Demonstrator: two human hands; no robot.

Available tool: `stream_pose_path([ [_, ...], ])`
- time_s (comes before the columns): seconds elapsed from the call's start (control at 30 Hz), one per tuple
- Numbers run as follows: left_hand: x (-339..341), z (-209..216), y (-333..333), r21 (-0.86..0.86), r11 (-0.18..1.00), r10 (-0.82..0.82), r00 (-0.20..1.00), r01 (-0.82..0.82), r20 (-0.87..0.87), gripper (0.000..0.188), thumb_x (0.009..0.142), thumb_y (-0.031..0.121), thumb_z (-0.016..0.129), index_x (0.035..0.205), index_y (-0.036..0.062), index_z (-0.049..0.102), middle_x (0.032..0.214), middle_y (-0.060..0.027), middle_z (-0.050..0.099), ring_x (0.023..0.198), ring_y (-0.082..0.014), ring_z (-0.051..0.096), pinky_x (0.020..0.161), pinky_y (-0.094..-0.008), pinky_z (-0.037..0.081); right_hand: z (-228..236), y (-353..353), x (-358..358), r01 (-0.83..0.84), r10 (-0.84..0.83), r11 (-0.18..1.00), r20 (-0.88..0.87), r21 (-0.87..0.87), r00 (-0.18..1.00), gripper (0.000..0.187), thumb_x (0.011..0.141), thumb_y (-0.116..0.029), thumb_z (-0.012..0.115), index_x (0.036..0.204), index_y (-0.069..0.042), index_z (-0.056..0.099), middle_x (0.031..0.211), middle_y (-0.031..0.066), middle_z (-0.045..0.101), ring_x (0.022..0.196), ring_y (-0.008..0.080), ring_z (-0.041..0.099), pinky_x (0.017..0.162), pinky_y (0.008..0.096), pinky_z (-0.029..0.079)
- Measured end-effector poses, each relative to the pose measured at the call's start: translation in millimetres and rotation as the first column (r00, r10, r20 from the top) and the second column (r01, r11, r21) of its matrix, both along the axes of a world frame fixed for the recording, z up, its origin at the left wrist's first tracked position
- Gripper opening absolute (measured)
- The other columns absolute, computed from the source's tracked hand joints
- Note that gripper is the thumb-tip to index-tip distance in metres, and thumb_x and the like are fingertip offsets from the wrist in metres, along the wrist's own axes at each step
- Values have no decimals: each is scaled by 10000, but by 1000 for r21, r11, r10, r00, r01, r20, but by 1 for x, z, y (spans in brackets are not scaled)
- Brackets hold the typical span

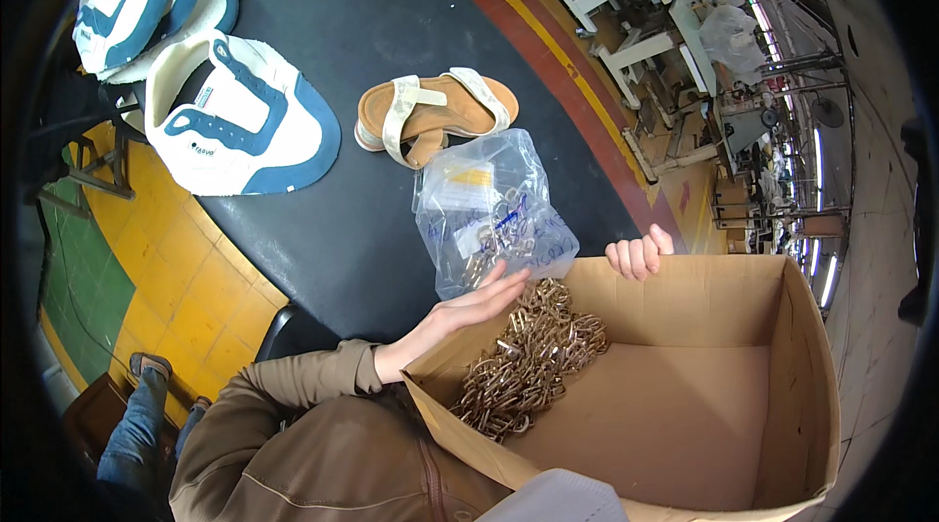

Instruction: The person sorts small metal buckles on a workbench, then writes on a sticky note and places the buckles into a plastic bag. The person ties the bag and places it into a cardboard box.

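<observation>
The premises were a footwear factory floor, as shown by rows of white workbenches (626, 52) with machines under strip lighting, a finished sandal (435, 116) on the dark table (391, 23), stacked cut upper pieces (235, 116) and bagged metal buckles (494, 214).

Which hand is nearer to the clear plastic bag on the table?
Left. The left hand touches the clear plastic bag at its lower edge; the right hand grips the cardboard box rim beside it.
</observation>
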State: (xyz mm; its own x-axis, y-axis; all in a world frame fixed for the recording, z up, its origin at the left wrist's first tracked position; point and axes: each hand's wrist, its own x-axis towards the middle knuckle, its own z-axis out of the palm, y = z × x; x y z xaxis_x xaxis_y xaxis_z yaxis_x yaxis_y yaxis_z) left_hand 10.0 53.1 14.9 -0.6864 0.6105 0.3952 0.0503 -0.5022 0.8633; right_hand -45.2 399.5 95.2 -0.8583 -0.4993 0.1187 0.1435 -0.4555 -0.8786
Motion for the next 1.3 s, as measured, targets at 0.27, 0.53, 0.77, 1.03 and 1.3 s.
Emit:
stream_pose_path([
  [0.27,-6,2,0,16,1000,-7,1000,7,-3,638,1008,134,572,1613,107,371,1719,-54,264,1609,-319,93,1297,-465,185,-2,-3,-7,-47,48,998,51,-32,998,604,1110,-253,49,688,-185,475,601,1,517,582,183,439,695,340,425],
  [0.53,-9,14,-5,-10,985,-163,952,171,259,547,1077,50,384,1620,96,331,1718,-47,242,1587,-191,195,1304,-367,257,-7,-9,2,-76,76,997,9,-20,997,512,1122,-263,136,728,-181,452,653,4,516,618,171,425,683,330,414],
  [0.77,-9,15,-8,74,977,-211,941,199,263,552,1087,47,348,1632,63,263,1718,-76,228,1569,-169,240,1304,-337,258,32,-63,29,1,-524,614,406,789,749,206,1100,-190,473,1091,-49,622,914,0,648,867,127,624,823,303,502],
  [1.03,-9,7,-4,17,983,-180,951,182,253,512,1079,38,418,1588,23,368,1702,-43,286,1581,-202,220,1295,-336,268,65,-43,34,-321,-141,448,420,835,896,284,1068,-195,616,1261,7,665,1096,30,722,935,83,662,800,259,530],
  [1.3,-8,2,0,38,997,-77,993,74,92,532,1052,23,486,1577,16,395,1695,-46,311,1589,-231,203,1294,-363,255,63,-55,26,-333,-308,193,379,923,873,247,1027,-194,658,1089,29,744,925,80,765,816,135,696,740,297,543],
])
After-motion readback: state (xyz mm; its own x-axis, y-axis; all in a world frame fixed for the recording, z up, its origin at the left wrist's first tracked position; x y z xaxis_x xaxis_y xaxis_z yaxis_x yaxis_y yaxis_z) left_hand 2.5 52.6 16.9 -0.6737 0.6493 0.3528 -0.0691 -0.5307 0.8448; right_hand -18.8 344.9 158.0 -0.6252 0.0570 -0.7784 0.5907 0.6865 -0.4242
